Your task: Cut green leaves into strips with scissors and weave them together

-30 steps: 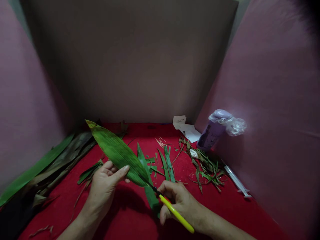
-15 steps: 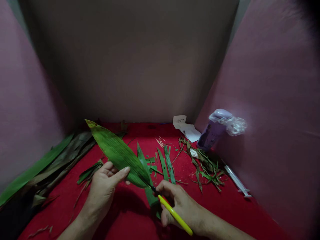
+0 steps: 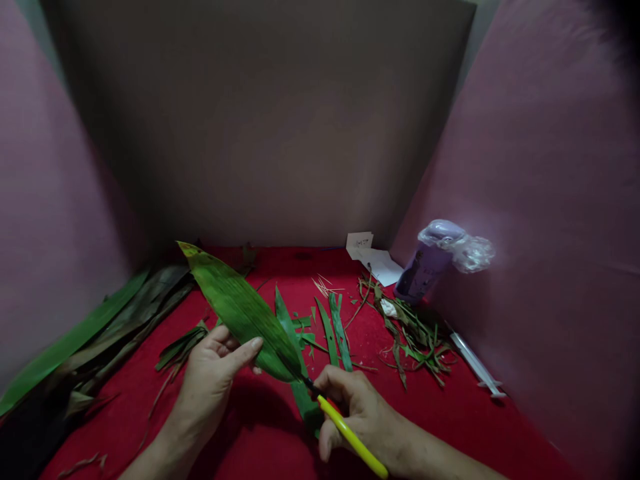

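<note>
My left hand (image 3: 215,367) pinches a broad green leaf (image 3: 245,310) between thumb and fingers near its lower half. The leaf is held up at a slant, its yellow-brown tip pointing to the upper left. In my right hand (image 3: 357,413) are yellow-handled pliers (image 3: 353,440) with dark jaws, which are at the narrow stem end of the leaf. Whether the jaws are closed on the stem is too small to tell. Under the held leaf a long green leaf strip (image 3: 300,393) lies on the red cloth (image 3: 260,440).
Cut leaf strips (image 3: 333,330) and thin sticks (image 3: 324,287) lie in the middle. At right are a pile of dried stems (image 3: 420,340), a plastic syringe (image 3: 475,363), a purple bottle (image 3: 423,270) and white papers (image 3: 383,265). Large leaves (image 3: 105,333) line the left wall.
The leaf's tip has shifted slightly right, and its stem end has dropped slightly with the pliers. Both hands keep their hold.
</note>
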A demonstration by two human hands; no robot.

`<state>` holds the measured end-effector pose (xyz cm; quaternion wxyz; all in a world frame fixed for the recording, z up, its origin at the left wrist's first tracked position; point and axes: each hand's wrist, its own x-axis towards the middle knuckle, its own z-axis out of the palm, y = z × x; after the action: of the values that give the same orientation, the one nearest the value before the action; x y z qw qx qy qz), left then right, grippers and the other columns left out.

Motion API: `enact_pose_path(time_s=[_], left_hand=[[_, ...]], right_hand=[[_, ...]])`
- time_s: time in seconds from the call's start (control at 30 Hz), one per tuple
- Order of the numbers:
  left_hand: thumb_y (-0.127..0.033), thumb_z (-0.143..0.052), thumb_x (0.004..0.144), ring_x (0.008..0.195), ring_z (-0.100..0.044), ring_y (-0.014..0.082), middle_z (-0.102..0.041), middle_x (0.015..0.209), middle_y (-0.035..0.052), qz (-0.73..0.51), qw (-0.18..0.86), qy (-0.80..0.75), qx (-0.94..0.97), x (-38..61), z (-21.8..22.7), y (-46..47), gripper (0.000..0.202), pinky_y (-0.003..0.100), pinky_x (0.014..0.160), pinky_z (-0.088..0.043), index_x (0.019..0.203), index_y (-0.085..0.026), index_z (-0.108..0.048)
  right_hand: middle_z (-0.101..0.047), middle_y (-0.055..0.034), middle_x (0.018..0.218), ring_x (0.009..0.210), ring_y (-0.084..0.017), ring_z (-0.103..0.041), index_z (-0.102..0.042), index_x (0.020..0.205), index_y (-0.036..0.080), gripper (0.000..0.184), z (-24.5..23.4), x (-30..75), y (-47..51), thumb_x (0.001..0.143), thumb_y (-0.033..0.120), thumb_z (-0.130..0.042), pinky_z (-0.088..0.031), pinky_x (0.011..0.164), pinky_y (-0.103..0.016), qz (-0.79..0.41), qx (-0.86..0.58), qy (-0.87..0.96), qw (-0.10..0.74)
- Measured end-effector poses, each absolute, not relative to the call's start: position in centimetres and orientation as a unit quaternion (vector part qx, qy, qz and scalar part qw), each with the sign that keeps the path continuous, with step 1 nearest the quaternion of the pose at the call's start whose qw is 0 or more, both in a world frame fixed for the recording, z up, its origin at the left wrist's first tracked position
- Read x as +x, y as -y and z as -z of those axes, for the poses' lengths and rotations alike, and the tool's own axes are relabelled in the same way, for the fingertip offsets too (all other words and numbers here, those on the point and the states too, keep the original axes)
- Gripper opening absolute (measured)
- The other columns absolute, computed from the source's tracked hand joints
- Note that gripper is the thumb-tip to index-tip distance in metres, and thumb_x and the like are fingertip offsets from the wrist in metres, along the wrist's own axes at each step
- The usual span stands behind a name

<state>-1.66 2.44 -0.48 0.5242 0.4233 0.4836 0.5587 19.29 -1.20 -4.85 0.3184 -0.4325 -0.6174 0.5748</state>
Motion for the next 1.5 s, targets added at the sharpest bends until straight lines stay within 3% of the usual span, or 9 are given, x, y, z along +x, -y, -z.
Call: enact_pose_path(time_s=[0.27, 0.63, 0.8, 0.93, 1.07, 1.27, 1.5], left_hand=[[-0.022, -0.074, 0.061, 0.054, -0.060, 0.0139, -0.068, 0.070, 0.0011, -0.564, 0.536, -0.462, 0.426, -1.5, 0.7, -2.2, 0.031, 0.028, 0.051, -0.053, 0.087, -0.014, -0.059], [-0.023, -0.076, 0.057, 0.050, -0.060, 0.0151, -0.061, 0.063, -0.0025, -0.551, 0.551, -0.481, 0.402, -1.0, 1.2, -1.9, 0.035, 0.028, 0.044, -0.052, 0.084, -0.015, -0.056], [-0.023, -0.076, 0.058, 0.049, -0.060, 0.0158, -0.055, 0.056, -0.0060, -0.551, 0.569, -0.477, 0.381, -0.8, 0.9, -1.8, 0.035, 0.028, 0.044, -0.051, 0.085, -0.015, -0.054], [-0.022, -0.075, 0.058, 0.046, -0.057, 0.0136, -0.060, 0.059, -0.0027, -0.545, 0.579, -0.467, 0.387, -0.8, 0.7, -1.9, 0.032, 0.026, 0.042, -0.049, 0.081, -0.014, -0.054], [-0.020, -0.073, 0.061, 0.044, -0.056, 0.0107, -0.064, 0.065, 0.0007, -0.521, 0.615, -0.455, 0.378, -1.0, 0.5, -1.9, 0.031, 0.023, 0.040, -0.047, 0.085, -0.013, -0.055], [-0.022, -0.074, 0.062, 0.034, -0.051, 0.0089, -0.060, 0.051, -0.0033, -0.513, 0.617, -0.459, 0.382, -0.8, 1.1, -1.9, 0.028, 0.019, 0.034, -0.043, 0.080, -0.014, -0.054], [-0.023, -0.073, 0.061, 0.035, -0.052, 0.0100, -0.061, 0.050, -0.0027, -0.512, 0.611, -0.457, 0.395, -0.2, 1.3, -1.6, 0.028, 0.020, 0.033, -0.045, 0.080, -0.013, -0.055]], right_hand=[[-0.052, 0.0092, 0.057, 0.051, -0.007, -0.045, -0.049, 0.081, 0.020, 0.039, 4.1, 19.3, 1.7, 0.055, 0.020, -0.078, -0.026, 0.045, -0.018, -0.554, -0.453, 0.633, 0.296], [-0.045, 0.0089, 0.061, 0.051, -0.006, -0.035, -0.048, 0.090, 0.019, 0.056, 4.5, 19.0, 1.4, 0.047, 0.028, -0.084, -0.024, 0.043, -0.017, -0.598, -0.439, 0.588, 0.323], [-0.039, 0.0103, 0.057, 0.049, -0.004, -0.030, -0.046, 0.090, 0.018, 0.047, 3.8, 18.8, 1.5, 0.056, 0.024, -0.078, -0.025, 0.043, -0.017, -0.636, -0.419, 0.565, 0.317], [-0.037, 0.0106, 0.056, 0.048, -0.004, -0.029, -0.045, 0.088, 0.017, 0.035, 4.3, 18.6, 1.7, 0.063, 0.013, -0.068, -0.023, 0.043, -0.017, -0.629, -0.419, 0.571, 0.322], [-0.036, 0.0113, 0.054, 0.046, -0.004, -0.027, -0.045, 0.088, 0.018, 0.033, 4.9, 18.4, 1.8, 0.063, 0.012, -0.065, -0.022, 0.042, -0.016, -0.627, -0.413, 0.573, 0.329], [-0.037, 0.0108, 0.054, 0.046, -0.004, -0.027, -0.043, 0.083, 0.019, 0.030, 4.6, 18.1, 1.9, 0.062, 0.016, -0.065, -0.024, 0.042, -0.017, -0.627, -0.420, 0.567, 0.329], [-0.036, 0.0116, 0.052, 0.044, -0.004, -0.025, -0.042, 0.087, 0.020, 0.035, 5.0, 18.0, 2.0, 0.060, 0.017, -0.064, -0.021, 0.041, -0.017, -0.606, -0.433, 0.570, 0.347]])
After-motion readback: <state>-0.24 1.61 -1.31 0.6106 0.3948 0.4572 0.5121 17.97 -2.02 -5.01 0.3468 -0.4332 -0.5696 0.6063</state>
